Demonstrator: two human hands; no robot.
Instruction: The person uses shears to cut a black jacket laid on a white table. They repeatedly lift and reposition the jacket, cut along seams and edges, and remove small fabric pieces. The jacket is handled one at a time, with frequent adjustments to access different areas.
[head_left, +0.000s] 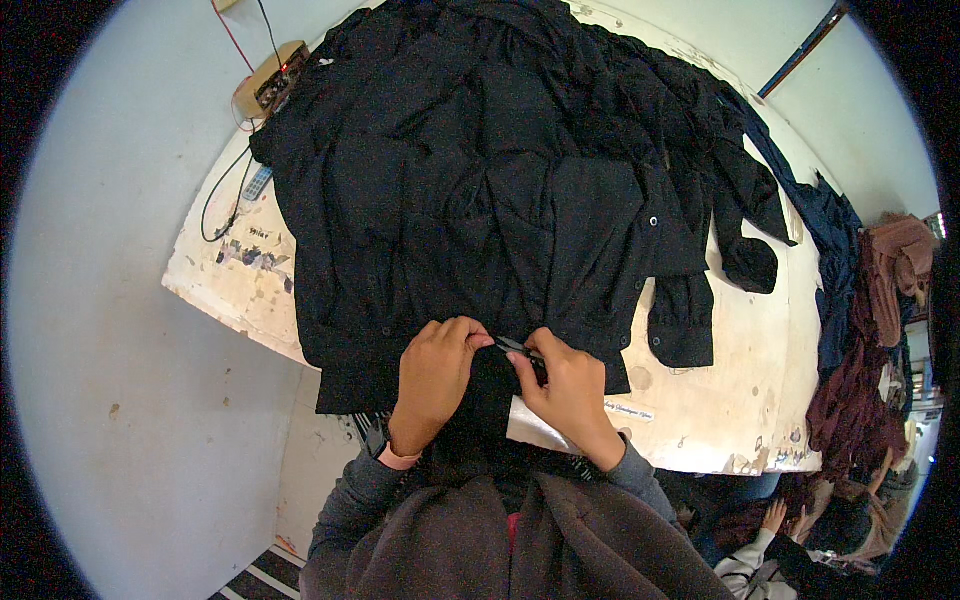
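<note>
A black shirt (450,240) lies spread over the table, on top of other black garments, its lower edge toward me. My left hand (437,375) is closed, thumb and fingertips pinching the cloth near that edge; any thread there is too small to see. Close beside it, my right hand (565,388) is closed around a small, dark, pointed tool that looks like thread snips (512,347). The tip points at my left fingertips. Small buttons show along the shirt's right part, and a cuffed sleeve (682,320) lies to the right.
The worn pale table (740,400) has a remote control (258,183) and a wired box (272,82) at its left. A wall (130,300) stands close on the left. Dark blue cloth (835,250) and brown cloth (893,270) hang at right. Another person's hand (775,515) shows lower right.
</note>
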